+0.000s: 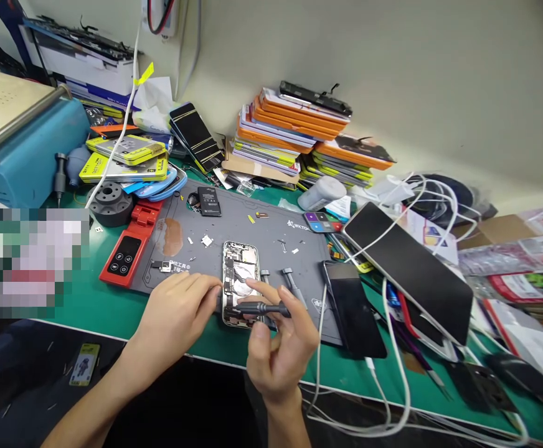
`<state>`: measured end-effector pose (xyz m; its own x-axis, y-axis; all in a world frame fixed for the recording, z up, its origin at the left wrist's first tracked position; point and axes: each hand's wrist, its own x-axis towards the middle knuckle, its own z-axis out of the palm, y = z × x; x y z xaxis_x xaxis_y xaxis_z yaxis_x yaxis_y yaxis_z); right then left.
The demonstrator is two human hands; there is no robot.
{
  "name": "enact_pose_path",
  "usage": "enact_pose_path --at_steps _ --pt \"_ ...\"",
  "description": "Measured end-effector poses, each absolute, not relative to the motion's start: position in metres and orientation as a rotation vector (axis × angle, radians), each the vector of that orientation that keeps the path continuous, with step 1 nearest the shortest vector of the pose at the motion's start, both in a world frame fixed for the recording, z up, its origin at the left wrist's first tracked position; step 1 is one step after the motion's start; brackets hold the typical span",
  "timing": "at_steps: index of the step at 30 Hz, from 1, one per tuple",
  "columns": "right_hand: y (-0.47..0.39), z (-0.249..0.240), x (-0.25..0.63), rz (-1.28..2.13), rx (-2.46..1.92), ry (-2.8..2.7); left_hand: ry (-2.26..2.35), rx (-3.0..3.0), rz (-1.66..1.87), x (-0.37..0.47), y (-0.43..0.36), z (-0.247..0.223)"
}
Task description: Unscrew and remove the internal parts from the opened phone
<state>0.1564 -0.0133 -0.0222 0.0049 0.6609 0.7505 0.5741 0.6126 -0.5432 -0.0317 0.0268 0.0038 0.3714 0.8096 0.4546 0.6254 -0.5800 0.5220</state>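
Observation:
An opened phone [242,267] lies on the grey work mat [271,230], its inner parts and a round pale coil showing. My right hand [281,348] holds a dark screwdriver [264,308] almost level over the lower part of the phone, index finger stretched over the coil. Against the phone's left edge is my left hand [178,317], closed with thumb and fingertips together; what they pinch, if anything, is hidden. Two more screwdrivers [294,285] lie right of the phone, partly behind my right hand. Small metal pieces [207,240] are scattered on the mat beyond.
A red device with buttons [124,258] borders the mat on the left, near a black round holder [109,204]. A black battery [209,201] lies at the back. On the right are a dark phone [353,311], a tablet [409,270] and loose white cables [400,373]. Stacked boxes [294,121] line the wall.

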Motion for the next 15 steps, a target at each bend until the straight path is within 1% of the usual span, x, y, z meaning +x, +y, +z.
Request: enact_pose_path --at_steps 2,8,15 --pt "-0.0128 -0.0204 0.1548 0.064 -1.056 -1.651 1.259 2.380 0.996 -0.0323 0.0270 0.0043" --pt "-0.0118 -0.0144 0.1513 0.187 -1.037 -1.492 1.212 2.337 0.959 -0.0346 0.0276 0.0068" --pt "-0.0120 -0.0157 0.1525 0.139 -0.991 -1.507 1.072 2.487 0.923 -0.0368 0.0284 0.0045"
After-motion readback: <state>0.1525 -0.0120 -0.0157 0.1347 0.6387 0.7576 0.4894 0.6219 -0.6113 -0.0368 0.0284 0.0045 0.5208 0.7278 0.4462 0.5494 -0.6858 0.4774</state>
